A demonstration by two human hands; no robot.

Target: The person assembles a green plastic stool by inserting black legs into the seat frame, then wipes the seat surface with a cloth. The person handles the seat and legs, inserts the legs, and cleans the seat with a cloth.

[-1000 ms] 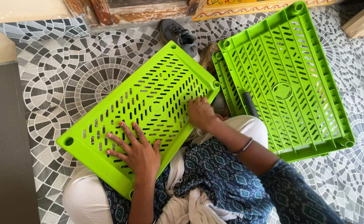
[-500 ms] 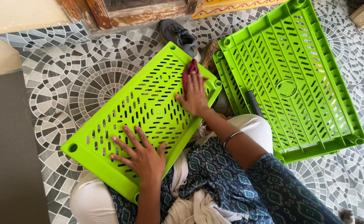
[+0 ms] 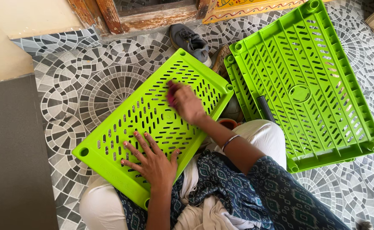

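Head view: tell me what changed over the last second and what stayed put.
The right hand, holding a pink cloth, moved from the crate's near right edge up across the green crate on the lap toward its middle. The left hand stayed pressed flat, fingers spread, on the crate's near end. The second green crate and grey shoe did not move.

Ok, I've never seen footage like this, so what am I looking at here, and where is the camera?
No machine here: a seated person's two bare hands, filmed by a camera worn on the head, looking down at the lap. A bright green slotted plastic crate panel rests across the knees. The left hand lies flat on it with fingers spread. The right hand presses a small pink cloth against the panel. On the patterned tile floor lies a second green crate piece, and beyond the panel a grey shoe.
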